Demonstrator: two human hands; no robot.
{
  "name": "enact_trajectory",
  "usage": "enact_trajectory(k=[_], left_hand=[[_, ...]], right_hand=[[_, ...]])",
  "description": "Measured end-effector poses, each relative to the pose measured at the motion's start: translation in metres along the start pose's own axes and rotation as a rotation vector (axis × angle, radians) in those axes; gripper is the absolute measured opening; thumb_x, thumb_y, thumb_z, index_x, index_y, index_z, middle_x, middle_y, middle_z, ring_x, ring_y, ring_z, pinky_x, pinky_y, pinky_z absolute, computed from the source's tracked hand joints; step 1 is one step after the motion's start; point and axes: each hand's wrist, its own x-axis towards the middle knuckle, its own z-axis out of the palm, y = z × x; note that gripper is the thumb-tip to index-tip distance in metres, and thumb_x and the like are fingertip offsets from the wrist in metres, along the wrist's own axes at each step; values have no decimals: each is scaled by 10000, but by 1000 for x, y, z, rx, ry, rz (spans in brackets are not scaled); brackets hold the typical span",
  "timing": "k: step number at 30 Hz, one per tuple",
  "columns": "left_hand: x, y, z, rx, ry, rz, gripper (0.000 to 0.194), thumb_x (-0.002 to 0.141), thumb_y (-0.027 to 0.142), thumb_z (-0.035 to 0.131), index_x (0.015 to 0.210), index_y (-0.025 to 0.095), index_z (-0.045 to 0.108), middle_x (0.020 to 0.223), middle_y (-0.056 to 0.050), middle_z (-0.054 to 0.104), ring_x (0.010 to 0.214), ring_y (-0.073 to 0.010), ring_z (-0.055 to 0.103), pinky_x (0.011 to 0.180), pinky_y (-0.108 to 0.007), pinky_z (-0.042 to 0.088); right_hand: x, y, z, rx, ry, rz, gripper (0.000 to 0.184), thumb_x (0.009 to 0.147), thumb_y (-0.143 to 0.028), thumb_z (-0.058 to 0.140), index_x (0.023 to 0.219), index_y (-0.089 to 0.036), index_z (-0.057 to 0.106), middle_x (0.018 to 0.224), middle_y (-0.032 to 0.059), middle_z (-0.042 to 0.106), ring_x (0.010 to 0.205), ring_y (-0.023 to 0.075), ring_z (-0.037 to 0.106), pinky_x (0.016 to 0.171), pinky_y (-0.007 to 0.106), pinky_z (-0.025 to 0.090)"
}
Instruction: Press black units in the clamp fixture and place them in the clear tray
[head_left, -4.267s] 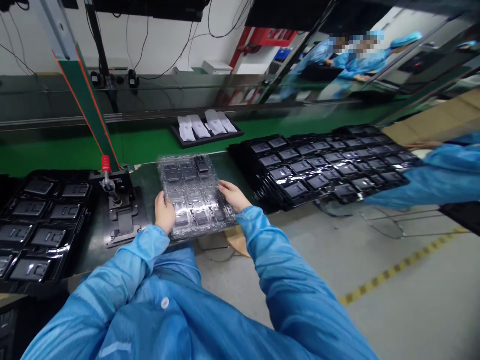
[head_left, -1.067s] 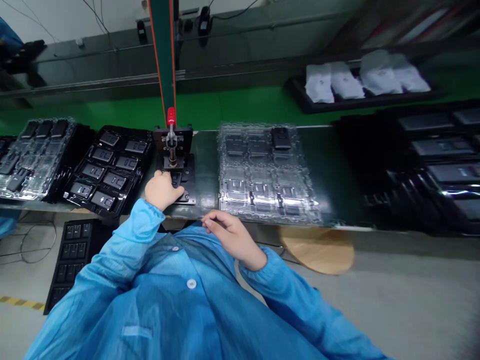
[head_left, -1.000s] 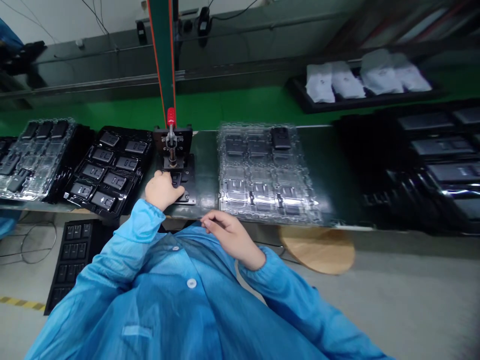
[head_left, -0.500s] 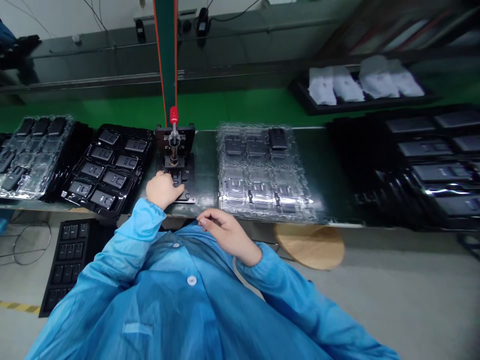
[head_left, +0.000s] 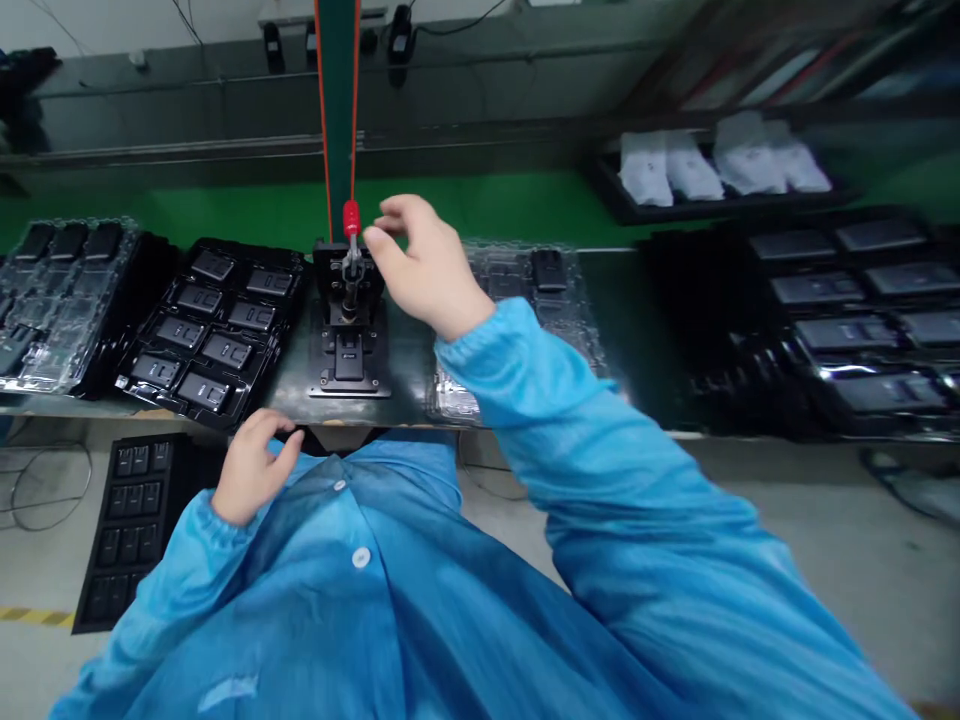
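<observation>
A black toggle-clamp press (head_left: pixel 349 300) stands on the bench with its red-tipped lever (head_left: pixel 351 218) upright. In its base lies a small black plastic part (head_left: pixel 349 357), face up under the plunger. My right hand (head_left: pixel 424 262) is raised just right of the lever, fingers apart and curved toward it, holding nothing. A narrow gap seems to separate the fingers from the red grip. My left hand (head_left: pixel 259 465) hovers by the bench's front edge, below and left of the press, with thumb and fingers apart and nothing in them.
Left of the press is a black tray (head_left: pixel 238 328) of black parts, beyond it a clear tray stack (head_left: pixel 64 300). Right of it, a clear tray (head_left: pixel 585 318) lies partly behind my arm. Farther right are black trays (head_left: pixel 810 290). White bags (head_left: pixel 694 168) sit behind.
My left hand has left the press base and drawn back toward my body, uncovering the black part. My right hand has risen from the bench edge to beside the red lever.
</observation>
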Motion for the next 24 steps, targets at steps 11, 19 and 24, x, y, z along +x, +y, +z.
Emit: enact_trajectory(k=[11,19,24], left_hand=[[-44,-11,-58,21,152,-64,55,957,258,665,923,271,707,1018,-51,754,970,-252,732,887,-431,618],[100,68,-44,-207,373,373,258,969,470,629,1110,278,727,1200,-76,744,1192,-300,701,1064,-522,588],[160,102,-8,-326,43,630,505,1003,663,447,1056,276,766,1129,-79,757,1210,-328,686,1072,-562,570]], right_hand=[[33,-75,18,450,-21,238,332,1167,-397,382,963,-182,532,792,-46,496,710,102,645,748,271,555],[-59,-70,44,241,9,-206,597,1104,-678,352,699,-254,466,707,13,478,823,209,610,906,443,559],[-79,-44,45,193,-151,-118,598,1076,-680,356,739,-259,613,780,44,667,910,204,685,915,401,575]])
